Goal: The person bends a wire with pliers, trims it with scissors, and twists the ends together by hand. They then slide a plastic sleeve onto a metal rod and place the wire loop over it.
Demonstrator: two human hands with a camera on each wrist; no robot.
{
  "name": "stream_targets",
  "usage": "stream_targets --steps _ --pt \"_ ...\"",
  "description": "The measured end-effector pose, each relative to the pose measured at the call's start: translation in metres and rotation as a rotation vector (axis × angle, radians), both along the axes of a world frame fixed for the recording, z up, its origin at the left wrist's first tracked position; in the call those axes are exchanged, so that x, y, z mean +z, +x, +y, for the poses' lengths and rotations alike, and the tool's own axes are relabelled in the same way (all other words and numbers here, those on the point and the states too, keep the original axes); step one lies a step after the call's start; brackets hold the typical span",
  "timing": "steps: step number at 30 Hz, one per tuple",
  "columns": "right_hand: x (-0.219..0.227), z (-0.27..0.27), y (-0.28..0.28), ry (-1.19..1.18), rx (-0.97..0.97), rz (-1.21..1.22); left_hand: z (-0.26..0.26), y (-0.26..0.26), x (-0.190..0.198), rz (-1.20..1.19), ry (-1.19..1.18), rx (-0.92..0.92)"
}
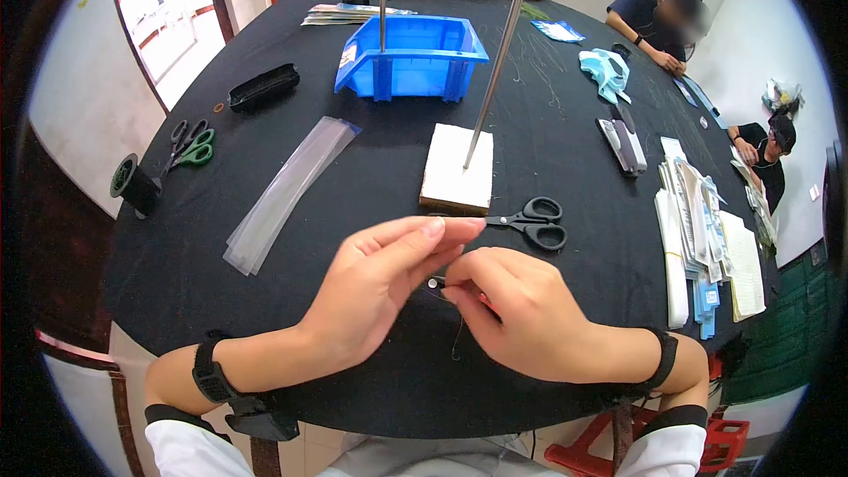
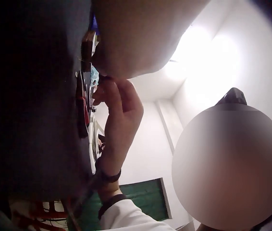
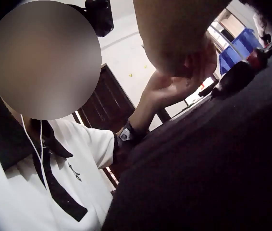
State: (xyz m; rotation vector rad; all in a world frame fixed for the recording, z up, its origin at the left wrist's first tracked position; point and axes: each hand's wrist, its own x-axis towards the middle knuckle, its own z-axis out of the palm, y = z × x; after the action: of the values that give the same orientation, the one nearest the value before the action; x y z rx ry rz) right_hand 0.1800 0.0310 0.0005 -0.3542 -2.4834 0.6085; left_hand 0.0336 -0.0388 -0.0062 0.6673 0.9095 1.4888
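My left hand (image 1: 375, 283) is raised over the near table, its thumb against the extended fingers; what lies between them is too fine to see. Close beside it, my right hand (image 1: 521, 309) has curled fingers and pinches a thin thread (image 1: 458, 340), which trails below the fingertips. A small silver pivot (image 1: 434, 283) and a bit of red show around the right fingers, the rest of that thing hidden. Just beyond the hands lie black scissors (image 1: 530, 223). A white block (image 1: 457, 168) with a metal rod (image 1: 496, 79) in it stands behind them.
Clear plastic strips (image 1: 291, 194) lie to the left, near green-handled scissors (image 1: 190, 146), a dark spool (image 1: 134, 184) and a black pouch (image 1: 265, 87). A blue bin (image 1: 415, 71) stands farther back. On the right are a stapler (image 1: 624, 143) and stacked packets (image 1: 693, 221). Other people sit around the table.
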Motion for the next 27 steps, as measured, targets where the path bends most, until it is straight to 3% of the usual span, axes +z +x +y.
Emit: stream_targets --steps 1,4,5,8,9,12,14,15,19,23,26,27 --pt "0.003 0.002 0.003 -0.022 0.006 -0.011 0.001 0.000 0.001 0.053 0.011 0.055" --pt "0.018 0.013 0.011 -0.022 -0.018 -0.013 0.005 -0.022 0.002 0.576 -0.048 0.038" --pt "0.024 0.016 0.013 -0.020 -0.033 -0.008 0.008 -0.021 0.000 0.671 -0.004 0.180" --pt "0.034 0.024 0.018 -0.010 -0.055 0.005 0.009 -0.027 0.005 0.650 0.135 0.330" --pt "0.035 0.027 0.019 0.010 -0.044 0.015 0.003 -0.037 0.011 0.546 0.126 0.185" --pt "0.038 0.029 0.020 0.072 0.011 0.018 0.013 -0.020 0.004 0.893 0.481 0.264" --pt "0.046 0.025 0.020 0.127 0.056 -0.016 0.011 -0.013 0.005 1.006 0.494 0.102" --pt "0.048 0.024 0.020 0.151 0.068 -0.015 0.015 -0.003 0.002 0.851 0.517 0.112" --pt "0.049 0.031 0.018 0.250 0.042 0.021 0.003 -0.012 0.020 0.588 0.168 -0.284" --pt "0.039 0.039 0.019 0.312 0.041 0.022 0.003 -0.018 0.013 0.039 0.225 -0.318" --pt "0.035 0.033 0.018 0.366 0.118 0.017 0.004 -0.007 0.029 -0.133 0.134 -0.088" --pt "0.033 0.029 0.019 0.366 0.147 0.003 0.005 -0.012 0.025 -0.095 0.184 -0.141"
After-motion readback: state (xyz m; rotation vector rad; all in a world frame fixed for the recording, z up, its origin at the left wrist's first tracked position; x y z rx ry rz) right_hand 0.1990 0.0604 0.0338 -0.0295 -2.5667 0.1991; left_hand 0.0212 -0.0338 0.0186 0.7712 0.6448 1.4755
